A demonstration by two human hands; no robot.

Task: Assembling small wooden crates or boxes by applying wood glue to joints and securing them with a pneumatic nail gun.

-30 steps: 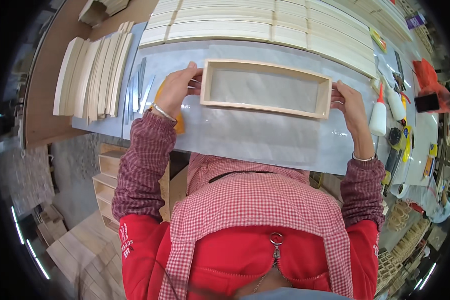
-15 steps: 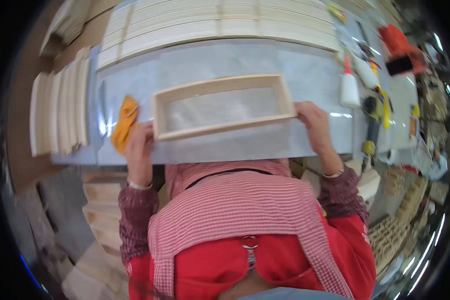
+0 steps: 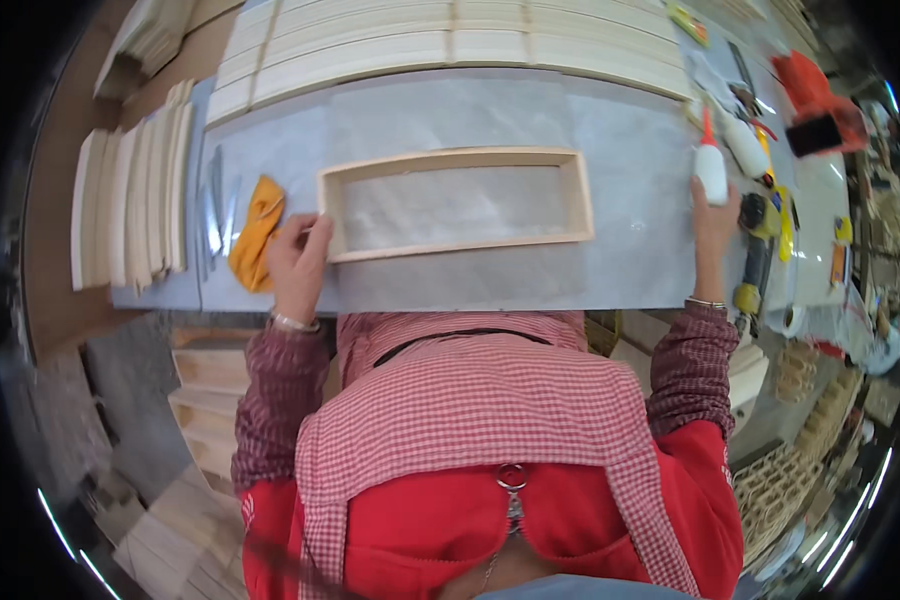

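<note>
A shallow rectangular wooden frame (image 3: 460, 245) made of pale boards lies on the grey-white tabletop, its middle showing the surface beneath. My left hand (image 3: 300, 262) is at the frame's left end, fingers curled together and fingertips against the near left corner. Over at the right, my right hand (image 3: 712, 225) is closed around the lower part of a white squeeze bottle (image 3: 709, 172) with a red pointed nozzle, which stands upright. Beside my left hand lies a crumpled orange cloth (image 3: 258, 235).
Pale wooden boards (image 3: 390, 50) are stacked along the far side, and more boards (image 3: 135, 200) stand at the left. Behind the squeeze bottle are another white bottle (image 3: 745, 145), a yellow-and-black tool (image 3: 760, 215) and a red object (image 3: 805, 85). Wooden boxes (image 3: 210, 370) sit below the table's left edge.
My right hand has let go of the frame's right end, moved right and taken hold of the squeeze bottle. My left hand stays at the frame's left end.
</note>
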